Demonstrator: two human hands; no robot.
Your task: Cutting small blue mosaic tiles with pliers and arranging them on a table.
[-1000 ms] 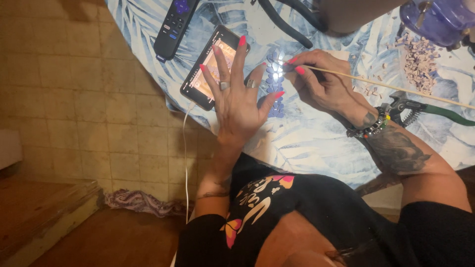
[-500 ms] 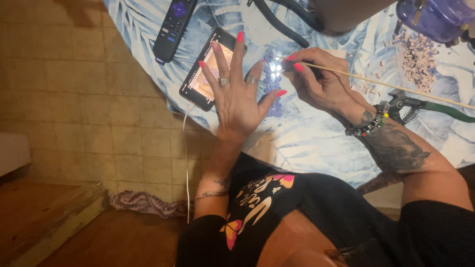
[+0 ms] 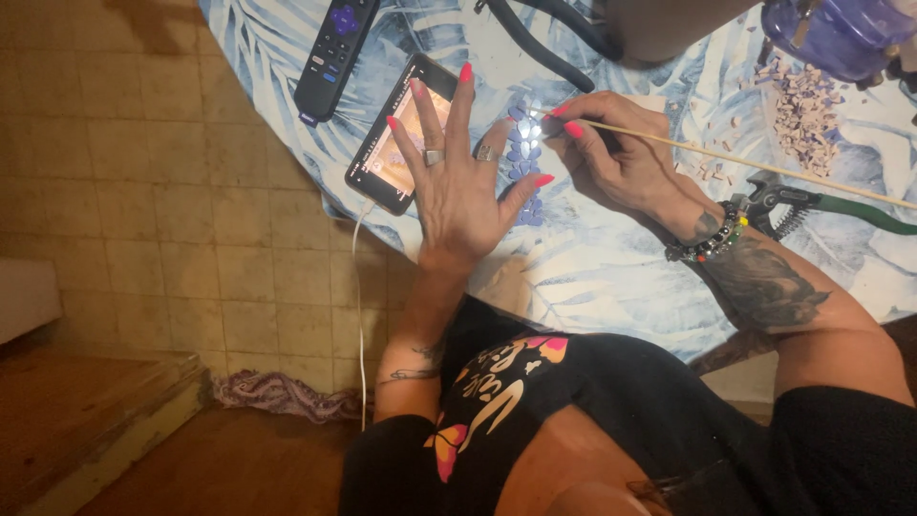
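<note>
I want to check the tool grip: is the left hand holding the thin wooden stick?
No, the thin wooden stick is pinched in the right hand, while the left hand is spread flat and empty.

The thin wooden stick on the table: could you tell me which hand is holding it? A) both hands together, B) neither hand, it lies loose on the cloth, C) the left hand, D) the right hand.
D: the right hand pinches the thin wooden stick near its tip over the small blue tiles, while the left hand is spread flat with open fingers, partly over the phone.
</note>
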